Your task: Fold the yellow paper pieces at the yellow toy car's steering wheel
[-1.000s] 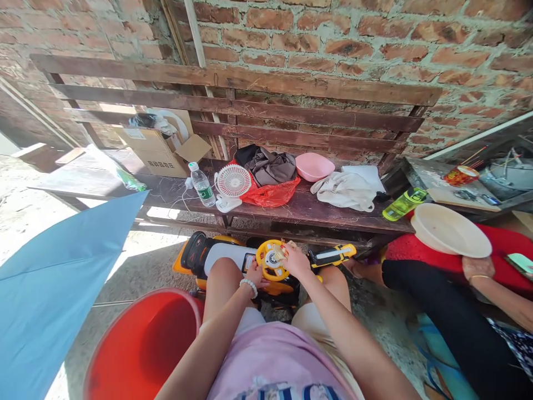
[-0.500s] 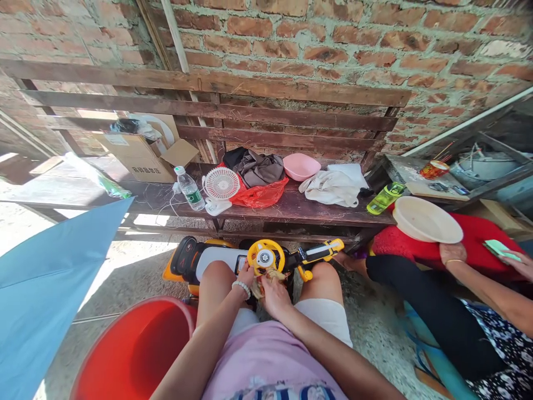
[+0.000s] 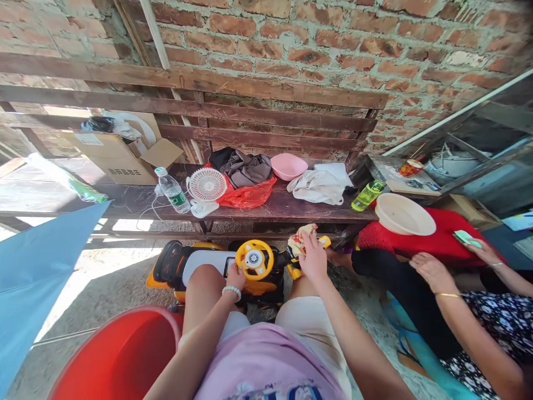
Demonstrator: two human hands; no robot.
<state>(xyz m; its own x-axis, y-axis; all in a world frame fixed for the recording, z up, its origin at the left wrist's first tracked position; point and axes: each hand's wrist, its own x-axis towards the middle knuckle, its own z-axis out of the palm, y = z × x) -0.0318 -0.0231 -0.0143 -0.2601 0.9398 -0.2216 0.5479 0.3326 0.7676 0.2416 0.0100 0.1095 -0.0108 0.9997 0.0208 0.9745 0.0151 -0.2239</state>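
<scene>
Fingers of the right hand [image 3: 315,259] clutch a cloth [image 3: 298,240], right of the steering wheel [image 3: 254,259].
Toy car [image 3: 205,261] stretches left-to-right beneath the wheel; right arm outstretched, left hand [image 3: 236,278] at its rim, grip unclear.

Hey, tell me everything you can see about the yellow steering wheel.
The steering wheel is round, with a yellow rim and spokes that look like plastic, and a pale hub bearing a dark emblem. It sits on the ride-on toy in front of the person's lap, its face turned toward the camera. The left hand is at its lower-left edge; how firmly it grips is unclear. The cloth in the right hand is apart from it.
</scene>
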